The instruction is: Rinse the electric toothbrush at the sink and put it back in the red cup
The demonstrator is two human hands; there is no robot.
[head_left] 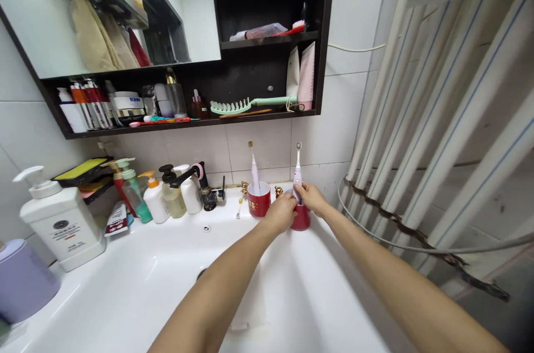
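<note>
An electric toothbrush in pale pink stands upright, its brush head up, in the right-hand red cup on the sink's back ledge. My right hand pinches the toothbrush's handle just above the cup. Closed at the cup's left rim is my left hand; its fingertips are partly hidden, close to the handle's lower part. To the left, a second red cup holds another pale electric toothbrush. A loose brush head lies on the ledge beside that cup.
A black faucet rises from the ledge, with several pump bottles on its left. Below is the white sink basin. Overhead hangs a dark shelf cabinet with a green hairbrush. White pipes run down the right side.
</note>
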